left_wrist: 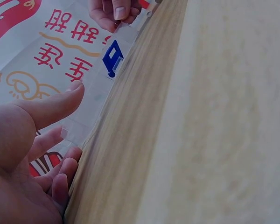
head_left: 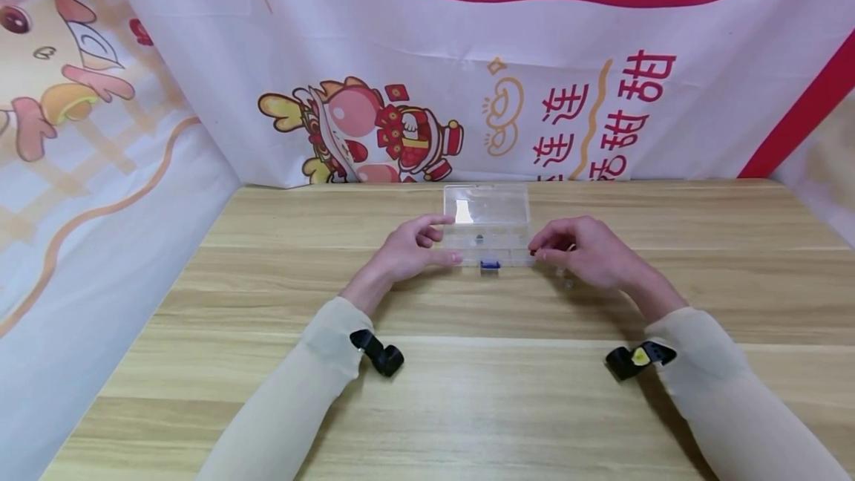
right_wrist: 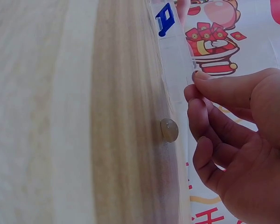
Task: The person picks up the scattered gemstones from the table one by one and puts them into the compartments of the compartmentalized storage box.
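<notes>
A clear plastic box (head_left: 497, 254) with its lid (head_left: 494, 205) raised lies on the table, a blue latch (head_left: 490, 266) at its front. My left hand (head_left: 409, 247) holds the left end of this box, thumb at the front and index finger towards the back. At the right end, my right hand (head_left: 580, 251) pinches a small dark reddish bead (head_left: 533, 252) between thumb and index finger. Beneath that hand, a clear rounded bead (right_wrist: 169, 130) shows in the right wrist view. One small dark piece (head_left: 479, 238) is inside a compartment.
The wooden table (head_left: 481, 392) runs back to a white printed cloth (head_left: 434, 36) hanging behind the box. Another printed cloth (head_left: 80, 228) hangs along the left side. Black cameras sit on both sleeves.
</notes>
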`<state>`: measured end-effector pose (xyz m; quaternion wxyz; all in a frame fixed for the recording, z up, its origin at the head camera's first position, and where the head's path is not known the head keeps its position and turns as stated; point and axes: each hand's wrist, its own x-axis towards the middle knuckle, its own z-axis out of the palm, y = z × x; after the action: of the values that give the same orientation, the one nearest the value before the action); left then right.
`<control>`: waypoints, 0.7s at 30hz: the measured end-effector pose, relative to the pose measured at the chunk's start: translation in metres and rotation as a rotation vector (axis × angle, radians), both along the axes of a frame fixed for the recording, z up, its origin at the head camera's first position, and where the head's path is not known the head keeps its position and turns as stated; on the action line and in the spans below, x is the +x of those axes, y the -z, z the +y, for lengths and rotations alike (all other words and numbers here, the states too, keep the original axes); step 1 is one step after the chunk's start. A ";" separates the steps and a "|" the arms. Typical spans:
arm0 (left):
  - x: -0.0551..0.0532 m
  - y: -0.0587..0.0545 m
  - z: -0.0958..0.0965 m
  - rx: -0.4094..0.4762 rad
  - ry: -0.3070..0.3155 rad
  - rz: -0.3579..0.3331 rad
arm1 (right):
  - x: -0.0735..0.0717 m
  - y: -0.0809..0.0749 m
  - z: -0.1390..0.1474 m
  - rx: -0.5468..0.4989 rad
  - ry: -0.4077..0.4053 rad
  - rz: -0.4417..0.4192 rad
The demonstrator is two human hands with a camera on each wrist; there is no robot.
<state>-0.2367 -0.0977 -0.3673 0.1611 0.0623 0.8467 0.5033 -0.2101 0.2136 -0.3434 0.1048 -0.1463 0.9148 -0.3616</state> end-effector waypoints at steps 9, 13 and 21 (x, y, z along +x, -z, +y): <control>0.001 0.000 -0.001 0.003 0.006 0.018 | -0.001 0.001 0.000 -0.014 -0.008 0.006; 0.001 0.000 -0.001 -0.003 0.004 0.019 | -0.001 0.001 0.000 -0.017 -0.009 0.003; 0.001 -0.001 0.000 -0.004 0.003 0.015 | 0.000 0.001 0.000 -0.027 -0.003 -0.011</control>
<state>-0.2356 -0.0976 -0.3661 0.1557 0.0669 0.8488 0.5009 -0.2105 0.2134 -0.3440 0.1085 -0.1468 0.9091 -0.3744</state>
